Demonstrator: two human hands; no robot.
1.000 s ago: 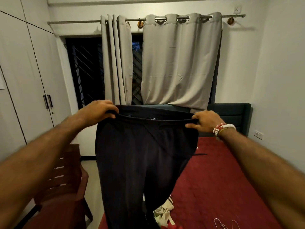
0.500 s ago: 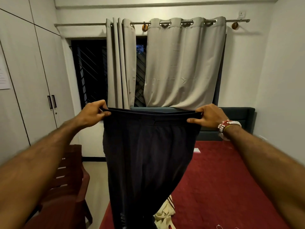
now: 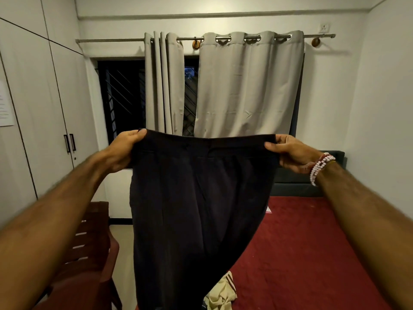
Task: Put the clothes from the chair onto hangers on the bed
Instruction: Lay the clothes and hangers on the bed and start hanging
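Dark trousers (image 3: 196, 209) held up by the waistband above the red bed (image 3: 301, 253), left hand (image 3: 125, 151) and right hand (image 3: 288, 153) each gripping a corner, no label legible, brown chair (image 3: 89, 253) left of the bed, sheet of unreadable text (image 3: 5, 104) on the wardrobe

Single head-worn wide-angle view, facing forward across bedroom: curtains (image 3: 225, 86) at 12 o'clock, bed (image 3: 312, 253) at 4 o'clock, chair (image 3: 89, 265) at 8 o'clock, close.
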